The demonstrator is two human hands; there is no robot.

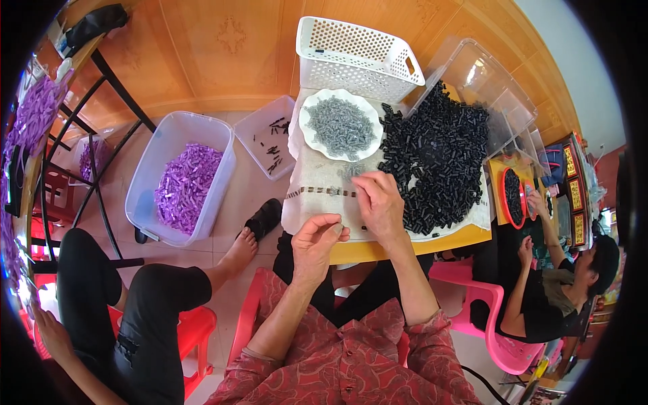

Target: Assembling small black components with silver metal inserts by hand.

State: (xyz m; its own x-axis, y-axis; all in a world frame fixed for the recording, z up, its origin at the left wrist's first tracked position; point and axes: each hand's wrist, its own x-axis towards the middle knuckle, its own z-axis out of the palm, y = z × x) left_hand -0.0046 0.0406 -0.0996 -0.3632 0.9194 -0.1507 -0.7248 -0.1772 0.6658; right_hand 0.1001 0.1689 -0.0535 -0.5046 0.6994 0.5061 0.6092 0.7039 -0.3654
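Observation:
My left hand [317, 246] is closed in a pinch above the near edge of the cloth-covered table. What its fingertips hold, if anything, is too small to make out. Further forward and to the right, my right hand [380, 206] also has its fingers pressed together. Just beyond its fingertips lie a few small clear plastic pieces [352, 171]. A white scalloped plate [310, 138] beyond them carries a heap of small clear grey pieces [341, 125]. To the right of my right hand spreads a large pile of short black plastic pieces [439, 162].
A white perforated basket [361, 77] stands at the back, beside a tilted clear bin [513, 111]. On the floor at left are a tub [143, 182] of purple pieces and a shallow box [260, 152]. People sit on both sides, one with a red tray [505, 196].

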